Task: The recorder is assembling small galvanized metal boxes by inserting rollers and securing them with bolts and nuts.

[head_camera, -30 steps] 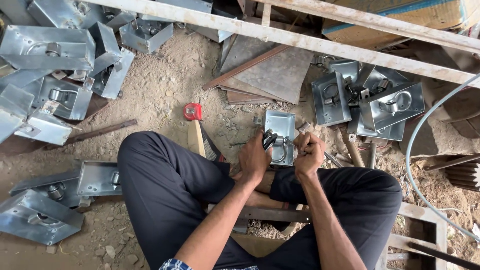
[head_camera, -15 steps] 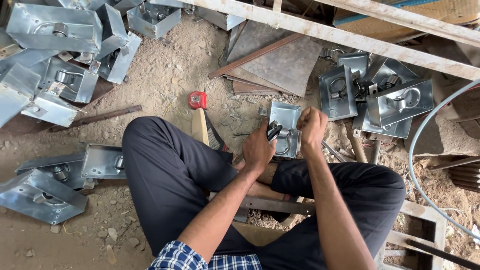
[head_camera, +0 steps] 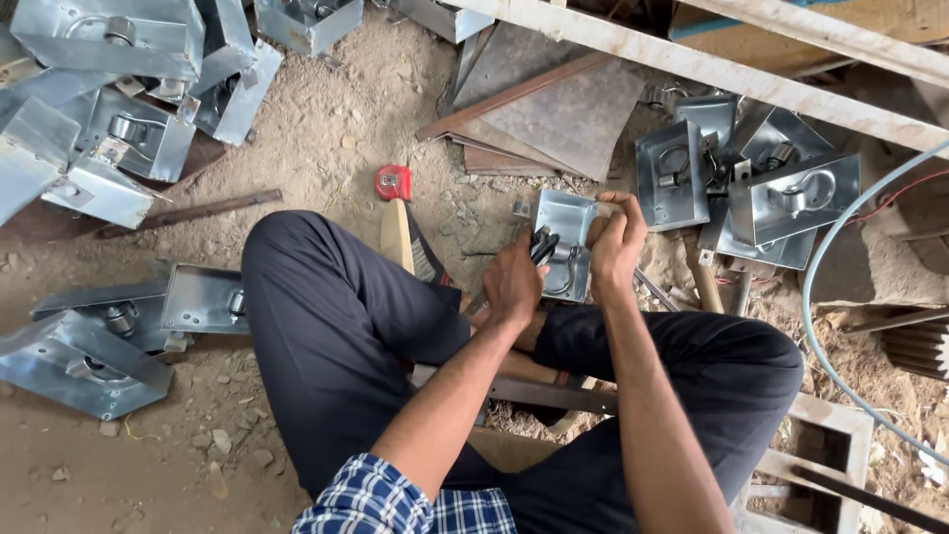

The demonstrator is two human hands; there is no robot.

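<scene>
dirt floor (head_camera: 326,148) strewn with metal boxes (head_camera: 109,35); hands clamped on metal box (head_camera: 568,222) and pliers (head_camera: 542,242).

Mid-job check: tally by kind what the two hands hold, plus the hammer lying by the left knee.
Silver sheet-metal box, gripped by the right hand: 1
Dark-handled tool, in the left hand: 1
Red-headed wooden-handled hammer, on the dirt: 1
Total: 3

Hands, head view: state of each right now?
Left hand: shut on dark pliers.
Right hand: shut on the small metal box.
</scene>
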